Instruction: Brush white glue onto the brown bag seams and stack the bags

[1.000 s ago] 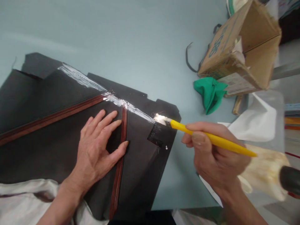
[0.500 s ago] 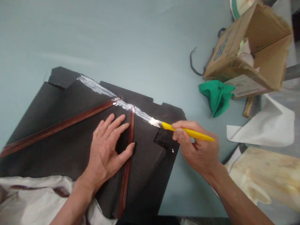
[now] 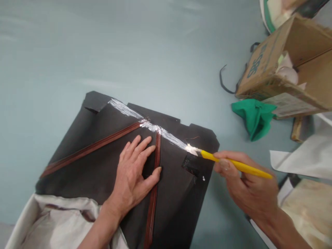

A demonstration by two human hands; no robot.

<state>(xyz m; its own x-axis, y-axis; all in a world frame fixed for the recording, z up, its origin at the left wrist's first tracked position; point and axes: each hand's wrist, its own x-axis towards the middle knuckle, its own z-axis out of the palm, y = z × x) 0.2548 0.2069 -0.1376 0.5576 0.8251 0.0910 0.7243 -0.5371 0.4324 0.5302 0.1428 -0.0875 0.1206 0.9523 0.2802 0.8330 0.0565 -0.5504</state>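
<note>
A black sheet of material (image 3: pixel 176 186) with two reddish-brown zippers (image 3: pixel 103 142) lies on the table. My left hand (image 3: pixel 136 173) rests flat on it, fingers spread, its thumb and fingertips touching the right-hand zipper. My right hand (image 3: pixel 249 183) pinches a yellow-handled brush (image 3: pixel 236 166) whose white-coated bristles touch the sheet near its right end. A streaky white band of glue-like paste (image 3: pixel 127 110) runs along the upper part of the sheet and over the zippers' upper ends.
On the right stands an open cardboard box (image 3: pixel 261 76) with pale scraps inside. Beside it lie a green cloth (image 3: pixel 255 117) and a dark cord (image 3: pixel 224 83). White sheet material (image 3: pixel 298 164) is at the right edge. Pale cloth (image 3: pixel 64 221) covers the lower left.
The whole scene has shifted right and slightly down in view. The brush tip has moved slightly right along the white band. My left hand keeps its place on the black sheet.
</note>
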